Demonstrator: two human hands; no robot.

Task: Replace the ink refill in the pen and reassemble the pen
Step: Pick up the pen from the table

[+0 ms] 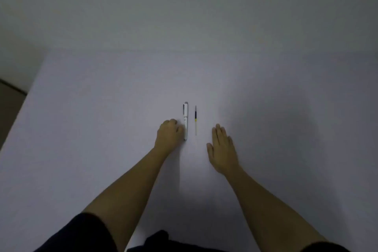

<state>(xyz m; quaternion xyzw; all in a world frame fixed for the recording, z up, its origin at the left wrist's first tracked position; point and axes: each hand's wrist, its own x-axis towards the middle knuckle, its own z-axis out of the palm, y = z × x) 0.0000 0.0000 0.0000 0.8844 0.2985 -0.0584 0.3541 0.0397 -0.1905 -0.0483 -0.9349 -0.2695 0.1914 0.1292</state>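
head view: curled left hand (169,131) touches slim white pen (185,120)

The pale grey flat table top (102,129) lies bare on nearly all sides. Only two things stand in the middle: a capped white plastic pen with a metal clip (185,116) and, just beside it on the right, a thin clear ink refill with a dark upper part and a yellow band (195,120). A narrow lane of bare surface runs between them, both lying parallel and apart. The left hand (168,136), fingers curled, presses against the pen's near left side, closing that approach. The right hand (223,149) lies flat, near the refill but apart, with bare table between them. Far edge and right side are clear.
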